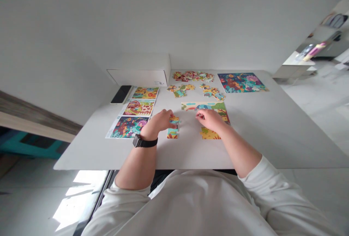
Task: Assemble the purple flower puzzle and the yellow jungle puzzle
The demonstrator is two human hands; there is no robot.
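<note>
My left hand (pixel 161 120), with a dark watch on its wrist, curls over a short strip of joined puzzle pieces (pixel 172 134). Its thumb and fingers press on the strip and cover part of it. Over the middle, my right hand (pixel 211 119) has its fingertips pinched together. Something small and dark shows at the tips, too small to make out. Beneath and behind this hand lies a partly joined puzzle border (pixel 191 105), running along the top and down the right side. A yellow lower section (pixel 209 134) is partly hidden by my right forearm.
Behind the border lie two small joined clusters (pixel 180 90) (pixel 212 92) and a heap of loose pieces (pixel 193 76). A dark floral picture (pixel 242 82) is at the back right. Left are a sheet of pictures (pixel 138 108), a phone (pixel 121 94) and a white box (pixel 137 77).
</note>
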